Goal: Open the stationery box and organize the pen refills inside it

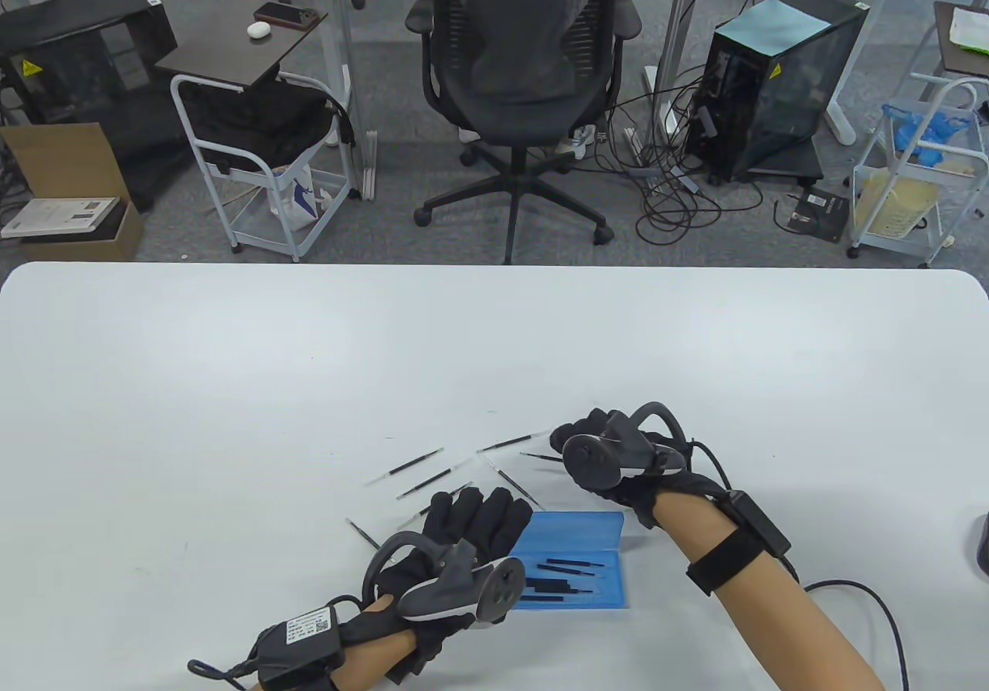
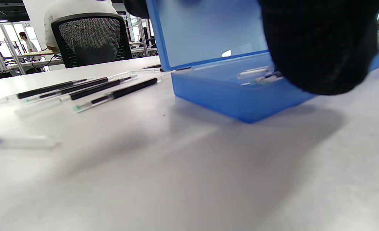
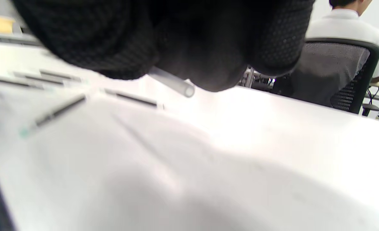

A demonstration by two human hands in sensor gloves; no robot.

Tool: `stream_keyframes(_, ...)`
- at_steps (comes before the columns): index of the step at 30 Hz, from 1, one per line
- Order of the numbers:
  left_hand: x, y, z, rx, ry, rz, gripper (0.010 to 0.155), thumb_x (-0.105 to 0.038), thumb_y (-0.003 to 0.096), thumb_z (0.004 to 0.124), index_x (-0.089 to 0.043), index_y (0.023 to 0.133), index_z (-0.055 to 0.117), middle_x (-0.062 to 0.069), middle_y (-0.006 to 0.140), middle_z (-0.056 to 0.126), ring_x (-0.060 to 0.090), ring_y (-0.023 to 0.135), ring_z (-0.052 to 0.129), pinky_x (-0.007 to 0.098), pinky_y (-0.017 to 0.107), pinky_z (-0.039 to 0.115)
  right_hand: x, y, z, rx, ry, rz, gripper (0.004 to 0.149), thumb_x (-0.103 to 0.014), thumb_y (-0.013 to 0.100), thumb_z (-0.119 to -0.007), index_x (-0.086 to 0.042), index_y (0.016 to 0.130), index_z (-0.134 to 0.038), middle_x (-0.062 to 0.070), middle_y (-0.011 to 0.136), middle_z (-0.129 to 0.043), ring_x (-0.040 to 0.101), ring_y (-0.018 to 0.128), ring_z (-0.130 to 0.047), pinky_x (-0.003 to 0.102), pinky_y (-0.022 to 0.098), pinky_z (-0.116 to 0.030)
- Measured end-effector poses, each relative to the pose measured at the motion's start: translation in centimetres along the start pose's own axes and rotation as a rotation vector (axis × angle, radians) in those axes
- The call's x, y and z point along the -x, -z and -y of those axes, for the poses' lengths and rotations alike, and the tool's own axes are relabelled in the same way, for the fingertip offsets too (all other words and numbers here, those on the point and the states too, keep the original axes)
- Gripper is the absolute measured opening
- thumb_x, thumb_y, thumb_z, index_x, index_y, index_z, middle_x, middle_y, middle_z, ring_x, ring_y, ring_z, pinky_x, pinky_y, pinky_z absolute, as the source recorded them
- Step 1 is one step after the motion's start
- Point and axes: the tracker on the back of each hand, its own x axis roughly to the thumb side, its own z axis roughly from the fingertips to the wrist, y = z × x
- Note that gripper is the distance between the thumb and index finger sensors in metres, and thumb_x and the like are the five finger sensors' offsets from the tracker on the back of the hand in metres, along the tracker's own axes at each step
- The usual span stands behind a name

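The blue stationery box [image 1: 576, 567] lies open near the front edge, its lid [image 2: 208, 32] standing up at the far side. A few black pen refills [image 1: 570, 565] lie inside. My left hand [image 1: 475, 517] lays its straight fingers over the lid's left end, and the thumb [image 2: 321, 48] hangs in front of the box. Just beyond the box, my right hand [image 1: 591, 444] curls round one refill, whose clear tube end [image 3: 180, 87] sticks out below the fingers. Several loose refills [image 1: 415, 465] lie scattered on the table left of that hand.
The white table [image 1: 232, 382] stretches away on all sides. One stray refill [image 1: 363, 534] lies left of my left hand. An office chair [image 1: 525, 65], carts and computer cases stand on the floor beyond the far edge.
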Motion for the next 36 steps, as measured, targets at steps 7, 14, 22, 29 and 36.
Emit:
stream_keyframes(7, 0.0, 0.0, 0.0, 0.000, 0.002, 0.000, 0.120, -0.063, 0.0375, 0.081, -0.026, 0.113, -0.004, 0.006, 0.129, 0.006, 0.043, 0.121, 0.029, 0.068, 0.087, 0.032, -2.5, -4.4, 4.2, 0.106, -0.004, 0.046, 0.058, -0.032, 0.042, -0.092, -0.013, 0.094, -0.073, 0.004, 0.073, -0.098, 0.032, 0.067, -0.100, 0.054, 0.055, -0.085)
stream_keyframes(14, 0.0, 0.0, 0.0, 0.002, 0.001, -0.002, 0.120, -0.063, 0.0372, 0.082, -0.026, 0.113, -0.003, 0.006, 0.129, 0.006, 0.043, 0.121, 0.029, 0.068, 0.087, 0.032, -6.0, -8.4, 4.0, 0.106, 0.002, 0.114, 0.058, -0.032, 0.042, -0.092, -0.013, 0.094, -0.074, 0.004, 0.073, -0.098, 0.031, 0.066, -0.100, 0.054, 0.055, -0.085)
stream_keyframes(22, 0.0, 0.0, 0.0, 0.003, -0.002, -0.004, 0.120, -0.063, 0.0370, 0.082, -0.026, 0.113, -0.003, 0.006, 0.129, 0.006, 0.043, 0.121, 0.029, 0.067, 0.087, 0.032, -9.5, -10.0, 1.6, 0.110, -0.142, 0.162, 0.058, -0.032, 0.042, -0.092, -0.014, 0.093, -0.074, 0.004, 0.073, -0.098, 0.031, 0.065, -0.101, 0.053, 0.055, -0.085)
stream_keyframes(29, 0.0, 0.1, 0.0, 0.005, -0.002, -0.004, 0.120, -0.064, 0.0371, 0.082, -0.026, 0.113, -0.004, 0.006, 0.129, 0.006, 0.043, 0.121, 0.029, 0.067, 0.087, 0.032, -11.5, -9.8, -0.4, 0.051, -0.166, 0.182, 0.057, -0.032, 0.042, -0.092, -0.013, 0.094, -0.074, 0.004, 0.073, -0.098, 0.031, 0.066, -0.100, 0.052, 0.054, -0.085)
stream_keyframes(36, 0.0, 0.1, -0.1, 0.006, -0.003, -0.003, 0.120, -0.064, 0.0371, 0.082, -0.027, 0.113, -0.004, 0.006, 0.129, 0.006, 0.043, 0.121, 0.029, 0.067, 0.087, 0.032, -12.0, -9.1, -1.8, 0.041, -0.192, 0.173, 0.057, -0.032, 0.043, -0.091, -0.014, 0.094, -0.074, 0.004, 0.074, -0.098, 0.032, 0.065, -0.100, 0.052, 0.054, -0.085)
